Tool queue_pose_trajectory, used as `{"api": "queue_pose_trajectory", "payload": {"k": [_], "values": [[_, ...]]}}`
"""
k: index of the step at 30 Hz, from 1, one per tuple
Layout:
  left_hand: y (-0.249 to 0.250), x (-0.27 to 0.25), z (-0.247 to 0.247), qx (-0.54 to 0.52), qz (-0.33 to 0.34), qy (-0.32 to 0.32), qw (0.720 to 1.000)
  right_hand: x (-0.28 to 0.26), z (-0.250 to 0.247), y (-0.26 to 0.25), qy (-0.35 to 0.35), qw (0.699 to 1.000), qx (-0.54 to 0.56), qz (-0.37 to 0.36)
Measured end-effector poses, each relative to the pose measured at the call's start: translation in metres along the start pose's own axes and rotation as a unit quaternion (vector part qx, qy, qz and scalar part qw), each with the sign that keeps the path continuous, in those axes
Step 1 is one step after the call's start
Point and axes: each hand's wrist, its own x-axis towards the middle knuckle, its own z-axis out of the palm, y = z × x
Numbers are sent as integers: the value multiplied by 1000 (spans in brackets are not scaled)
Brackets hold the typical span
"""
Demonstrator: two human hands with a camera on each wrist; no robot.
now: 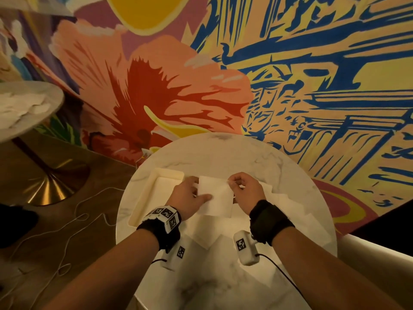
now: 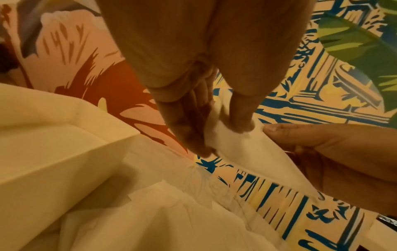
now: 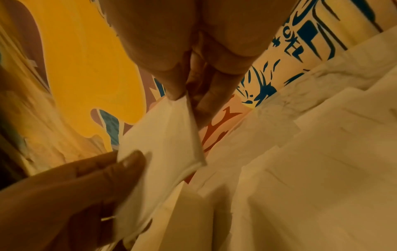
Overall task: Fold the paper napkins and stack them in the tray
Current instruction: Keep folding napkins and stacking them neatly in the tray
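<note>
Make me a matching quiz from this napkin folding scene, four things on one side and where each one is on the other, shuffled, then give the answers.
Things:
1. held napkin
2. tray
3. loose napkins
4. wall painting

Places:
A. behind the table
B. spread on the table, right of the hands
C. on the table, left of the hands
D. between the left hand and right hand, above the table

Pairs: 1-D, 2-C, 3-B, 4-A
</note>
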Motion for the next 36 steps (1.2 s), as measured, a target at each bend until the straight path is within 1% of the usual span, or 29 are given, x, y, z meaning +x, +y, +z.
{"api": "queue_pose_trajectory", "payload": {"k": [2, 5, 7, 9, 14, 17, 19, 22, 24, 26, 29, 33, 36], "values": [[-4, -1, 0, 0, 3, -8, 1000, -1, 5, -3, -18, 999, 26, 16], [-8, 0, -2, -50, 4, 14, 999, -9, 17, -3, -76, 994, 65, 54], [-8, 0, -5, -60, 12, 30, 998, -16, 26, -3, -103, 989, 88, 58], [-10, 0, -9, -58, 13, 48, 997, -19, 31, -4, -110, 988, 94, 60], [-21, -2, -22, -72, -5, 86, 994, -12, 36, 3, -95, 989, 88, 78], [-27, -5, -33, -70, -12, 97, 993, -8, 41, 5, -76, 992, 58, 80], [-35, -4, -40, -52, -17, 94, 994, -2, 45, 1, -62, 996, 26, 60], [-50, -4, -51, -8, -22, 81, 996, 11, 55, -13, -67, 997, -47, -9], [-59, -4, -57, 25, -18, 81, 996, 21, 66, -25, -85, 989, -108, -58], [-63, -5, -64, 50, -20, 86, 995, 30, 79, -32, -111, 976, -164, -87], [-73, -3, -76, 59, -33, 84, 994, 41, 98, -39, -148, 962, -210, -89], [-90, -1, -93, 11, -81, 83, 993, 58, 117, -46, -125, 957, -241, -99], [-108, 0, -106, 15, -108, 93, 990, 75, 133, -44, -123, 952, -268, -84]]}}
